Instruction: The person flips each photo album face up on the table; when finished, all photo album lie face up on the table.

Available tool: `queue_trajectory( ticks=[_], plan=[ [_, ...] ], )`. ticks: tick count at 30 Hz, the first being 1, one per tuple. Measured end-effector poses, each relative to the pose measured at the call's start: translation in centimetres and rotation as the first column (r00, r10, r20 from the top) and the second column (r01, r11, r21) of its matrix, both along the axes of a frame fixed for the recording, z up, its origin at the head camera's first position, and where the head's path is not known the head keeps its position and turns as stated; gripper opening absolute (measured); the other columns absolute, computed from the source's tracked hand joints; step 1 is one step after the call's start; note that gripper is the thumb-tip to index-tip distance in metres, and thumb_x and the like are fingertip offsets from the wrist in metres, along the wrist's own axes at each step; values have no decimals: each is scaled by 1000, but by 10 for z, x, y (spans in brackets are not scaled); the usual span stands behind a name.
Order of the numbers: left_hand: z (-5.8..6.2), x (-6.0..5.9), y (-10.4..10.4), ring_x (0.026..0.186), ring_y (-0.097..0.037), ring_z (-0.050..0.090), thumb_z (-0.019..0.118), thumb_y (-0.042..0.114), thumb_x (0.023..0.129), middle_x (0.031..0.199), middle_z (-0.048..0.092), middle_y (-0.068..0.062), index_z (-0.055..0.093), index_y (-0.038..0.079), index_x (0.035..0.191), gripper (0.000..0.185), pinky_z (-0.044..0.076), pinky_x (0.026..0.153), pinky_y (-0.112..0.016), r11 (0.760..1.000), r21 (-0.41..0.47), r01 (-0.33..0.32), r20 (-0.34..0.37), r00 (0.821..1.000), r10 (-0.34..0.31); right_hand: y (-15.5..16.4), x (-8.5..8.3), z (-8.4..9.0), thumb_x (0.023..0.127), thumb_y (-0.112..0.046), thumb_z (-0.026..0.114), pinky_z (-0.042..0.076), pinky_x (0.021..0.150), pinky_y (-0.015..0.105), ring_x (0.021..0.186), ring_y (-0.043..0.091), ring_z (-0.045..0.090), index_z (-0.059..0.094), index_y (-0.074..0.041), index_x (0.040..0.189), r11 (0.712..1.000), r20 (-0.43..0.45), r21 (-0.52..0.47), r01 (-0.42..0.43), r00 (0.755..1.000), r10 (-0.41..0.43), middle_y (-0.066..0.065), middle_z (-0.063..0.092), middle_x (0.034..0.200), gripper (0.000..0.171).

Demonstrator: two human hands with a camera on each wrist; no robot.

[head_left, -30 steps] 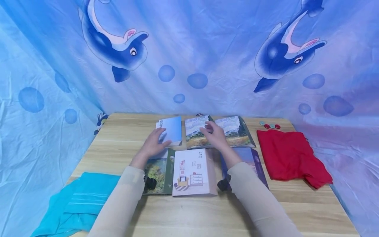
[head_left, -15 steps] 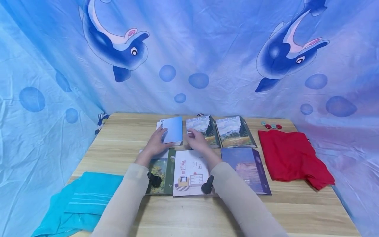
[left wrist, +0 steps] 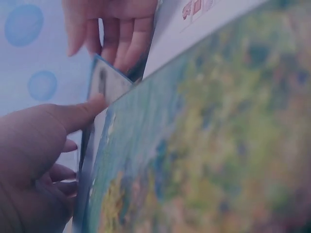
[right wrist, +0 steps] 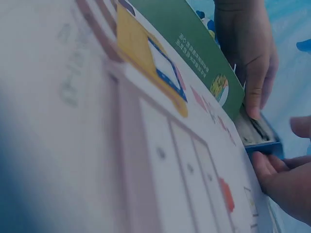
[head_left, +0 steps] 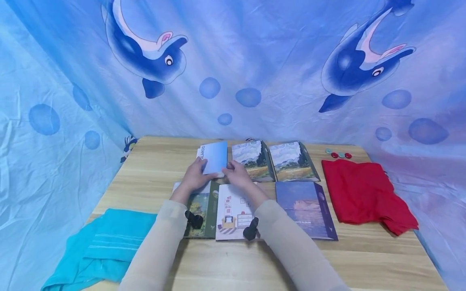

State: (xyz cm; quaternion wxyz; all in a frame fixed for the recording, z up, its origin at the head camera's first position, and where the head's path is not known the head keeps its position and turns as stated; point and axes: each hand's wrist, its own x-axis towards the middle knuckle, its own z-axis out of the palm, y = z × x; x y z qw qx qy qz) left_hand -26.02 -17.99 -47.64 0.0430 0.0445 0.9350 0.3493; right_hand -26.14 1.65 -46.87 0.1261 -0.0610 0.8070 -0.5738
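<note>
A small blue album (head_left: 215, 155) lettered POLAROID lies at the table's back. My left hand (head_left: 194, 176) holds its near left corner, thumb on the near edge and fingers along the left side. In the left wrist view the left thumb (left wrist: 87, 111) presses the page end, with the other fingers partly hidden behind the album. My right hand (head_left: 238, 173) is at the near right corner. In the right wrist view one digit of the right hand (right wrist: 291, 189) touches the blue cover edge, while another stands apart from it.
Two landscape-painted albums (head_left: 294, 161) stand to the right. In front lie a green-edged album (head_left: 199, 210), a white album with furniture drawings (head_left: 233, 218) and a purple album (head_left: 303, 210). Turquoise cloth (head_left: 109, 238) lies left, red cloth (head_left: 364, 194) right, several discs (head_left: 341, 155) behind it.
My right hand has moved left from above the landscape-painted albums to the blue album's near right corner. My left hand has stayed at that album's left side, its thumb still near the front edge.
</note>
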Motion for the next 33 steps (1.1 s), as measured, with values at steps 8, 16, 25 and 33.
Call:
queue_trajectory(
  ticks=[8, 16, 25, 33],
  plan=[
    [5, 3, 12, 151, -41, 19, 67, 53, 93, 166, 16, -22, 31, 6, 159, 88, 22, 122, -54, 988, 152, 15, 12, 1000, -17, -3, -3, 9, 106, -27, 52, 44, 110, 44, 131, 31, 54, 52, -7, 147, 976, -51, -59, 207, 976, -210, 14, 60, 140, 45],
    [10, 10, 29, 151, -40, 20, 56, 52, 100, 167, 19, -17, 25, 11, 161, 80, 22, 121, -58, 952, 291, 91, -9, 996, -92, 1, -7, 11, 104, -14, 56, 52, 102, 37, 123, 33, 59, 43, 0, 151, 891, 174, -359, 277, 958, -228, 20, 56, 140, 50],
    [12, 20, 36, 148, -40, 29, 42, 47, 108, 166, 23, -14, 22, 15, 163, 66, 28, 120, -54, 903, 415, 115, -93, 992, -84, 0, -1, 26, 102, -16, 62, 54, 97, 37, 109, 26, 64, 56, -1, 139, 883, 161, -396, 251, 966, -202, 17, 61, 129, 41],
    [15, 23, 37, 136, -37, 49, 46, 39, 108, 156, 44, -13, 40, 27, 157, 51, 46, 109, -49, 847, 530, 37, -210, 974, 89, -4, -2, 30, 100, -11, 63, 49, 106, 45, 120, 29, 61, 54, -5, 145, 900, 90, -378, 218, 976, -199, 12, 63, 132, 46]
  ],
)
